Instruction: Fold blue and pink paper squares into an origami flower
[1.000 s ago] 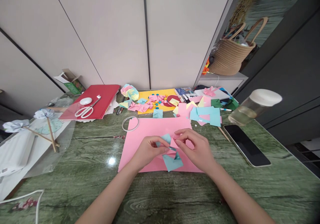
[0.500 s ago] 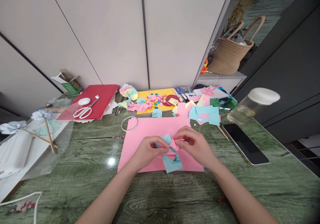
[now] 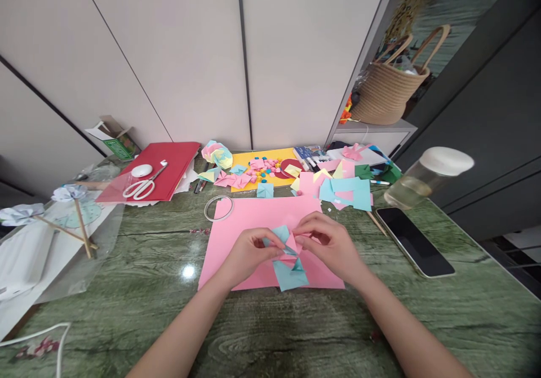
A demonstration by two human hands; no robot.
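Observation:
Over a pink sheet of paper (image 3: pixel 249 217) I hold a folded paper piece (image 3: pixel 291 275) made of pink and light blue parts. My left hand (image 3: pixel 252 256) pinches its left side between thumb and fingers. On the other side, my right hand (image 3: pixel 328 241) pinches a pink fold near the top. One light blue square flap hangs toward me at the bottom. Fingers cover part of the folds, so how the parts join is hidden. A roll of tape (image 3: pixel 218 218) lies across the sheet's upper left corner.
Beyond the sheet lie colored paper pieces (image 3: pixel 359 194) and a yellow sheet (image 3: pixel 242 161) with small paper balls. Scissors (image 3: pixel 139 189) rest on a red folder (image 3: pixel 177 161) to the left. A phone (image 3: pixel 416 243) and a lidded bottle (image 3: pixel 409 189) stand at the right.

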